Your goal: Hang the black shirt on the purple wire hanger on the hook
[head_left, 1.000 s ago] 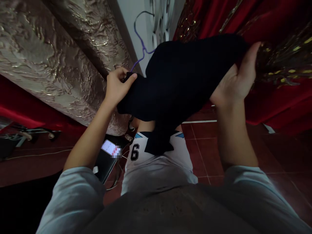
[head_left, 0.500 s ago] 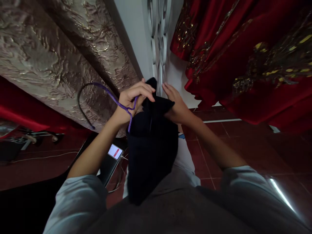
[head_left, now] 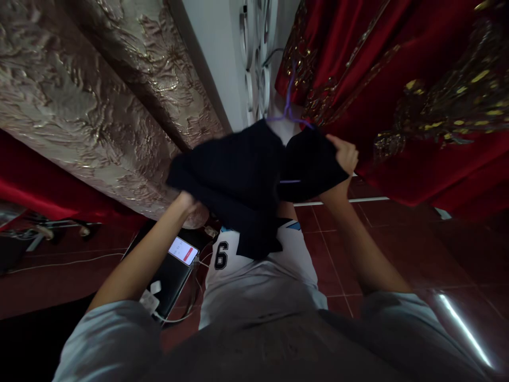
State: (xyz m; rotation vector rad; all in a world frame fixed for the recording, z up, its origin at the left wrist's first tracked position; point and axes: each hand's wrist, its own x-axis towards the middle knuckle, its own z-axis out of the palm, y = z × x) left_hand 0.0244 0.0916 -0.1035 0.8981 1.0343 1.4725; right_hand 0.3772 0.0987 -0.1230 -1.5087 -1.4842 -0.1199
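Observation:
A dark navy garment is held up in front of me, spread sideways and blurred by motion. A purple hanger sticks out of its upper opening, hook upward, and a short piece of its bar shows lower down against the cloth. My right hand is closed on the garment's right end, knuckles showing. On the other side, my left hand grips the left part from below; cloth and blur hide most of its fingers.
White metal scrollwork stands ahead. Embossed beige fabric hangs left, red sequinned cloth right. A lit phone and a white plug with cables lie on a black surface at lower left. Red tiles cover the floor.
My hands have moved apart, stretching the garment sideways and lifting its lower part off my lap. The hanger's hook has swung from beside my left wrist to upright above the garment.

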